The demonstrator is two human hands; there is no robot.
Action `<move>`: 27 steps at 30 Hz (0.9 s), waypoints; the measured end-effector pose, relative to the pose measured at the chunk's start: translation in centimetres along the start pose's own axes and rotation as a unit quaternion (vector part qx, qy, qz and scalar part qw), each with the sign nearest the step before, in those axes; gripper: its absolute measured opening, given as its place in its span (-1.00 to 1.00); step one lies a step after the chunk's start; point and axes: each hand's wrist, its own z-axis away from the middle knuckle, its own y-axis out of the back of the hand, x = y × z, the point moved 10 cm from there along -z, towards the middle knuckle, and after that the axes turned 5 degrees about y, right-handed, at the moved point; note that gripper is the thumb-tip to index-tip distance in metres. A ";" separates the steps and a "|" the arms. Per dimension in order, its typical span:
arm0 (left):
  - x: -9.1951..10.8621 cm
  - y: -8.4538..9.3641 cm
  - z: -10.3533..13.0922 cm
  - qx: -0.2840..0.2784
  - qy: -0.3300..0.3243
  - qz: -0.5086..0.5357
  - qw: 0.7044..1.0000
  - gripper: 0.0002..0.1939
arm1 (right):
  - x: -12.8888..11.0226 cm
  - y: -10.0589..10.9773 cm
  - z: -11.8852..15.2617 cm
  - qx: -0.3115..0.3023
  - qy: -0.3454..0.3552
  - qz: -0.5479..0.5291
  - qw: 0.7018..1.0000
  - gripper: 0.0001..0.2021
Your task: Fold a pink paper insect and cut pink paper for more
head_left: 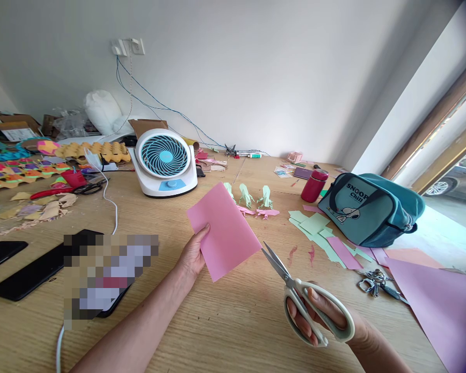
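Observation:
A pink sheet of paper is held up over the wooden table by my left hand, its thumb on the front and the other fingers hidden behind. My right hand has its fingers through the pale handles of the scissors. The blades are slightly apart, their tips close to the sheet's right corner. Behind the sheet stand green folded paper figures, with pink folded figures lying in front of them.
A white fan stands at the back left, phones at the left. Green paper pieces, a red bottle, a teal bag, keys and a large pink sheet lie or stand at the right.

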 end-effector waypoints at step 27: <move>-4.7 -3.0 3.0 -0.091 0.120 -0.317 0.936 -0.36 | 3.4 -7.4 5.9 0.225 0.056 -0.320 0.919 -0.41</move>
